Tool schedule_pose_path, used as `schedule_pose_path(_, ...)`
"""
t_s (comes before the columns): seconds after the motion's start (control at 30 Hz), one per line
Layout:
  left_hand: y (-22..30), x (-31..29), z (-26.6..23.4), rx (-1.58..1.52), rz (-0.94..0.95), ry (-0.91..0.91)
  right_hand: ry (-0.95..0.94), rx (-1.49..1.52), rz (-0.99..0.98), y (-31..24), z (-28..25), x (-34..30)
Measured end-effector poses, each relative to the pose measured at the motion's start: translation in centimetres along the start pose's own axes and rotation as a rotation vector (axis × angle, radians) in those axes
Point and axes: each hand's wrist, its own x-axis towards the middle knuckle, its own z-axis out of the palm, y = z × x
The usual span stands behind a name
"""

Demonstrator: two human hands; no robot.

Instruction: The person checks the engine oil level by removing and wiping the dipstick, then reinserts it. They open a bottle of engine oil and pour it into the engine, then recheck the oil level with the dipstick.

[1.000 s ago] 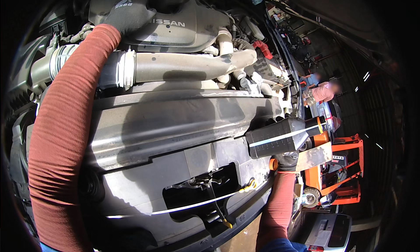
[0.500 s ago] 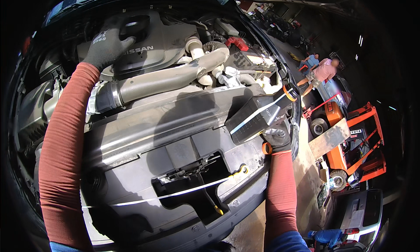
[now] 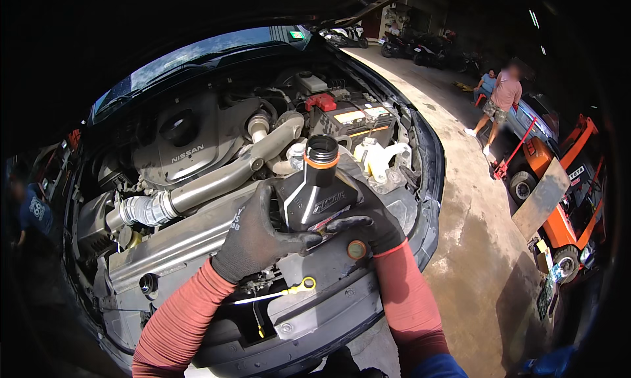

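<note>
A black plastic oil bottle [image 3: 317,191] with an orange ring round its neck stands about upright between my hands, its mouth uncapped. My left hand [image 3: 253,240], in a dark work glove, is closed round its left side. My right hand [image 3: 371,223], gloved too, grips the right side, fingers across the lower front. Just below the right hand, an orange-rimmed cap [image 3: 357,249] rests on the dark front panel [image 3: 332,306]. A dipstick with a yellow loop [image 3: 307,284] lies across that panel, nearer to me.
Beyond the bottle is the engine bay, with a black engine cover [image 3: 197,138], its round black filler part [image 3: 179,128], a thick air pipe [image 3: 217,181] and a battery [image 3: 355,118]. On the right are an orange forklift [image 3: 559,223], a red jack [image 3: 509,158] and a person [image 3: 505,95] standing.
My left hand has left the round filler part on the engine cover and taken hold of the bottle. The bottle has gone from tilted to upright, nearer the middle. The view has shifted.
</note>
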Motion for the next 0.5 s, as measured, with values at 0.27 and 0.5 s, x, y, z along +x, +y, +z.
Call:
schedule_pose_path(0.27, 0.6, 9.3, 5.3, -0.248, 0.085, 0.278, 0.076, -0.294, -0.066, -1.0, -9.2, 2.1)
schedule_pose_path(0.5, -2.6, 26.1, 7.8, -0.011, 0.168, 0.448, 0.375, -0.591, -0.114, 2.0, -12.8, -7.5)
